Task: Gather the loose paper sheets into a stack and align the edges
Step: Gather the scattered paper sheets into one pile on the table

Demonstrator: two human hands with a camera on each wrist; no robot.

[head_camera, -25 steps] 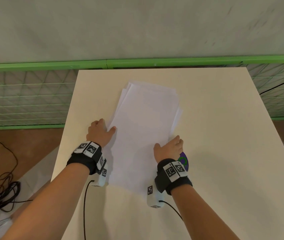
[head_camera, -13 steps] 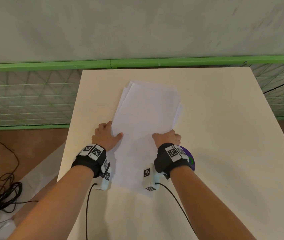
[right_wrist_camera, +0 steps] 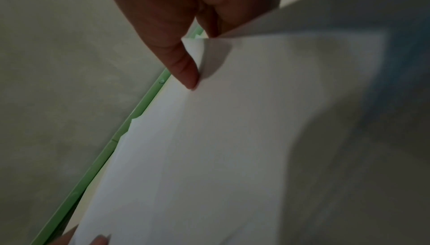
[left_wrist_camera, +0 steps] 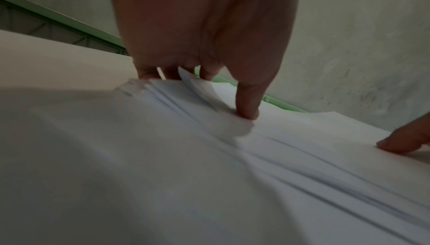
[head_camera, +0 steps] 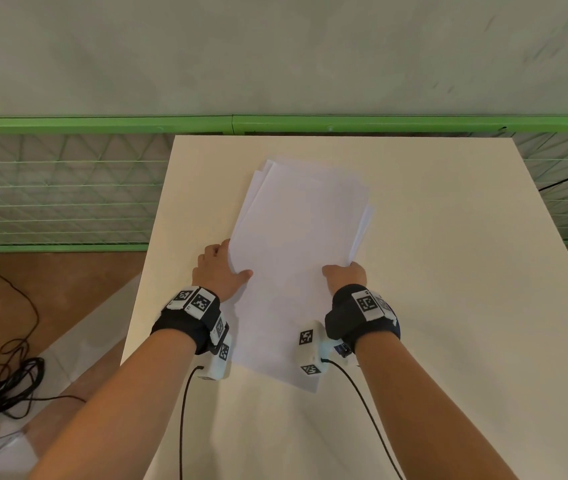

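A pile of white paper sheets (head_camera: 296, 244) lies lengthwise on the cream table (head_camera: 449, 306), its far corners fanned out unevenly. My left hand (head_camera: 222, 268) grips the pile's left edge, thumb on top and fingers tucked under the sheets. In the left wrist view the thumb (left_wrist_camera: 246, 105) presses on the paper (left_wrist_camera: 163, 157) and several sheet edges show splayed. My right hand (head_camera: 345, 273) grips the right edge, thumb on top. The right wrist view shows the thumb (right_wrist_camera: 184, 68) pinching the lifted paper (right_wrist_camera: 232, 138) against the fingers beneath.
A green rail (head_camera: 275, 123) with wire mesh runs behind the table's far edge, with a grey wall beyond. A tangle of black cable (head_camera: 5, 386) lies on the floor at the left. Wrist cables trail across the table's near part.
Both hands slid inward and curled round the pile's side edges, thumbs on top. The purple object beside my right wrist is now hidden. The sheets have lifted slightly at the sides.
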